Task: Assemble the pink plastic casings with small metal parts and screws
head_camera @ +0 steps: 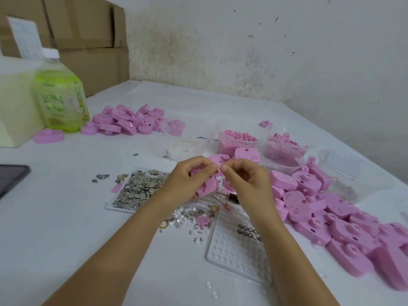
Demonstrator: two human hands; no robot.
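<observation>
Left hand (187, 175) grips casing (207, 187); right hand (247, 180) pinches (what, unclear); tub (240, 123) holds pellets (239, 135).

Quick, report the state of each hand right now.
Left hand: holding a pink plastic casing, fingers curled round it.
Right hand: thumb and forefinger pinched together by the casing; anything between them is too small to tell.

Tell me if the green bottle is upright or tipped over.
Upright: the green bottle stands on its base, white cap at the top.
</observation>
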